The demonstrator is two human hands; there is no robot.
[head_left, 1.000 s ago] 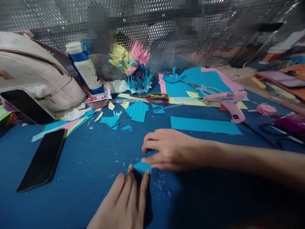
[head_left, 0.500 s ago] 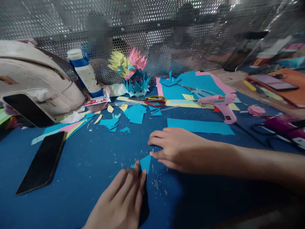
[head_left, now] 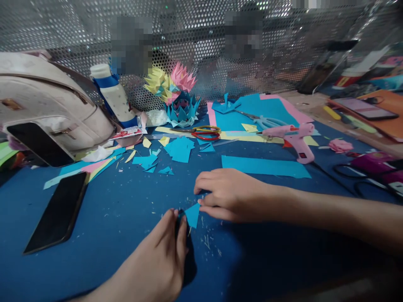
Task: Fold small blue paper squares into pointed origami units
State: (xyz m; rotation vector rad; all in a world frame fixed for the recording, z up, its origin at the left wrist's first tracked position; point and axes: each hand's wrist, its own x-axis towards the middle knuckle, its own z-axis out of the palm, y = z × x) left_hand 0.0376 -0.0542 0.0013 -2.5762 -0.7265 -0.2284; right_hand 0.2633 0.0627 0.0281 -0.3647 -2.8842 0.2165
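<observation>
A small folded piece of blue paper [head_left: 192,215] lies on the dark blue tabletop between my hands. My left hand [head_left: 160,251] pinches its left corner between thumb and fingers, covering that end. On the other side, my right hand [head_left: 231,195] has its thumb and fingertip closed at the upper right corner, with the remaining fingers curled. Beyond my right hand is a long blue paper strip [head_left: 264,166]. Cut blue squares [head_left: 180,149] and blue scraps [head_left: 146,161] lie farther back.
A pink glue gun [head_left: 296,138], red-and-yellow-handled scissors [head_left: 206,132] and blue-handled scissors [head_left: 267,122] lie at the back. Folded paper flowers [head_left: 181,107] stand by a bottle [head_left: 115,96]. At left are a black phone [head_left: 59,214], another phone [head_left: 39,142] and a pale backpack [head_left: 47,96].
My left fingers have drawn together from lying flatter over the paper into a pinch at its left corner, baring more of it. My right hand has barely moved.
</observation>
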